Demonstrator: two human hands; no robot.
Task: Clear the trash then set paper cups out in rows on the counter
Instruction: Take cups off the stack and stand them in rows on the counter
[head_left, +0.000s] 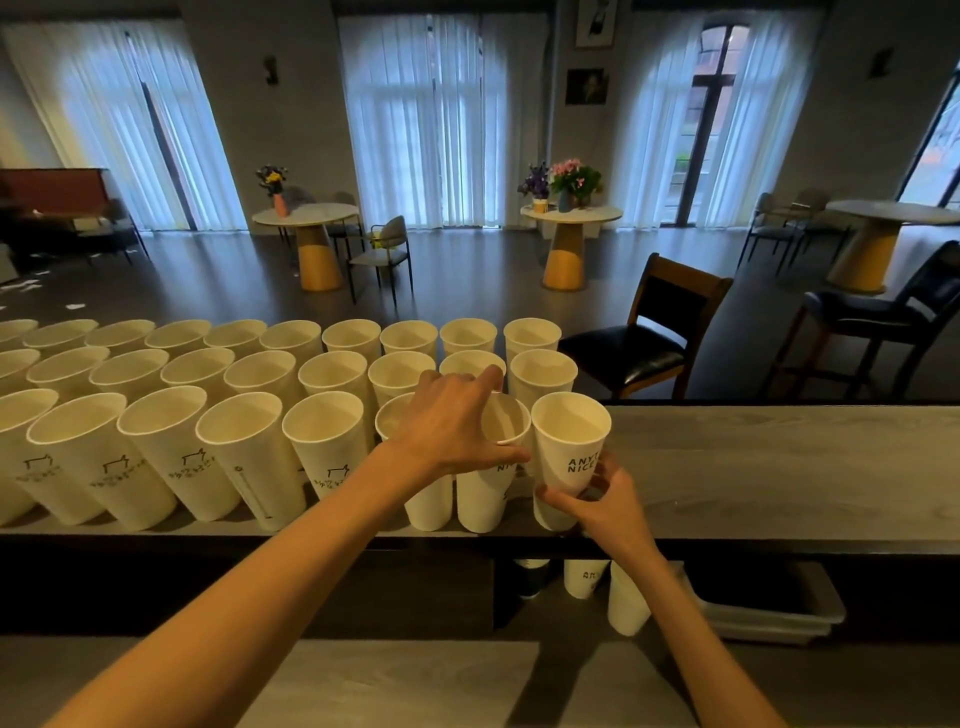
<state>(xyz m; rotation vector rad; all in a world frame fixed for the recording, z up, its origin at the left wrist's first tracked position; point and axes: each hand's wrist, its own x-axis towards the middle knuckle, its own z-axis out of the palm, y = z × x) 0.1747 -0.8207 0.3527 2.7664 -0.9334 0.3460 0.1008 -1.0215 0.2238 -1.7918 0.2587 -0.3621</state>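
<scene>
On the counter, three rows of cups run from the left edge to about the middle. At their right end, the left hand pinches a near-row cup's rim, and the right hand curls round the last cup. Rows look largely set; spare cups wait on the shelf below, and the right half is unfilled.

The cups are matt cream paper with black print and rolled rims. The counter is grey wood-grain, smooth with a dull sheen, edged in dark trim. The near chair has a brown wooden frame and glossy black leather-like padding. The curtains are sheer white cloth.
</scene>
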